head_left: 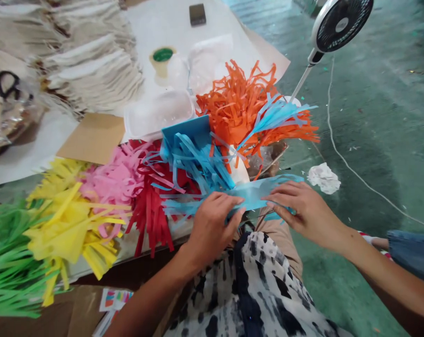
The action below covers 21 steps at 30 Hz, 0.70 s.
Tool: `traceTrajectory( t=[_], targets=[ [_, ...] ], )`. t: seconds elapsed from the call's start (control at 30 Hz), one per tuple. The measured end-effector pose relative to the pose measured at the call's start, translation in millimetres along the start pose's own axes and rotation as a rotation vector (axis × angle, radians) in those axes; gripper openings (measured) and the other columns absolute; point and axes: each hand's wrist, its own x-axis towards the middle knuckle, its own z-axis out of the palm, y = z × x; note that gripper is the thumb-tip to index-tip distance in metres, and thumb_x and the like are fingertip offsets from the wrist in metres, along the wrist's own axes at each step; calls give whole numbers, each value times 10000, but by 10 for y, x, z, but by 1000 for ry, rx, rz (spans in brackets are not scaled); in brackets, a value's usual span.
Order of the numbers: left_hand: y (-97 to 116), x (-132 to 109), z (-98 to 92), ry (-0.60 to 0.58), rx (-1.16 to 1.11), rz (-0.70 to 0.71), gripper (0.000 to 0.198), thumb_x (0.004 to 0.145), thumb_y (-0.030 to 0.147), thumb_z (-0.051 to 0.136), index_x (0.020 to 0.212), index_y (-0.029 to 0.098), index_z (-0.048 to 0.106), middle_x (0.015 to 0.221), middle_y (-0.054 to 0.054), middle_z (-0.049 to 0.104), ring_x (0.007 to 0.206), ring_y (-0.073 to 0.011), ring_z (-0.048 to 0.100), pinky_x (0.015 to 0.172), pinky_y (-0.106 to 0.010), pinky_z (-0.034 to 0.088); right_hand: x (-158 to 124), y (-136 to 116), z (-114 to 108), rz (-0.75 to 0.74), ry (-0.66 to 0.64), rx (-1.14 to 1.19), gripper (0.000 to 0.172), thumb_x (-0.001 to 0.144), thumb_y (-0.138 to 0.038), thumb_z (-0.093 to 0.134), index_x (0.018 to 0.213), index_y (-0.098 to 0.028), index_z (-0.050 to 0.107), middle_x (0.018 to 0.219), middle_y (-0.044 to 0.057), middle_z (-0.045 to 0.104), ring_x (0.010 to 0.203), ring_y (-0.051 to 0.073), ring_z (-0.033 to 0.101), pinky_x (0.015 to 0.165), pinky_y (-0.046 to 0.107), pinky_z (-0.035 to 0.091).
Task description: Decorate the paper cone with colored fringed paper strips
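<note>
A strip of light blue tissue paper (254,191), cut into fringe at both ends, stretches between my two hands above my lap. My left hand (215,217) pinches its left part between thumb and fingers. On the right part, my right hand (296,203) grips with its fingers bent over the paper. Just beyond my left hand lies a pile of blue fringed paper (198,161). Behind it rises a heap of orange fringed paper (236,105), with a light blue tassel (275,114) resting on top.
Red (152,206), pink (113,173), yellow (68,224) and green fringed paper (15,257) line the table's near edge. A clear plastic tray (159,114), a tape roll (163,55) and bundled cream strands (92,70) lie behind. A fan (341,25) stands right; a cord (345,159) crosses the floor.
</note>
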Motion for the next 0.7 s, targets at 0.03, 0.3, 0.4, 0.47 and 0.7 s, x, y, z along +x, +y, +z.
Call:
traceTrajectory(
  t=[0.03,0.3,0.4,0.47,0.7],
  targets=[
    [4,30,-28,3,2,-52,169,1045,289,592,1124,205,716,1069,-52,787,1017,-219,689,906,-374,557,43,-11,-10,45,3,41,229,1082,-340,544,1142,-237,739,1089,79,764,1018,257,680,878,402,475],
    [-31,185,117,127,358,-112,237,1057,321,582,876,206,681,813,-24,741,773,-198,643,693,-335,391,181,-61,186,281,96,-188,300,1082,-440,523,965,-212,678,894,71,728,846,253,670,698,337,381],
    [-45,233,143,134,470,-96,245,1045,323,596,838,215,670,706,-16,683,696,-202,611,636,-346,334,214,-80,194,311,61,-316,398,1090,-512,476,904,-212,662,804,67,692,772,246,648,628,333,298],
    [-47,263,144,140,513,-75,246,1038,315,600,819,216,657,677,-17,658,678,-205,600,622,-352,317,249,-78,175,334,44,-361,454,1092,-560,442,883,-214,647,765,60,685,703,234,625,597,334,244],
    [-54,277,167,140,518,-14,248,1056,288,561,834,211,643,736,-31,692,718,-210,599,674,-359,367,342,20,128,396,4,-339,603,1078,-678,332,768,-222,576,680,61,662,571,200,548,572,342,160]
  ],
)
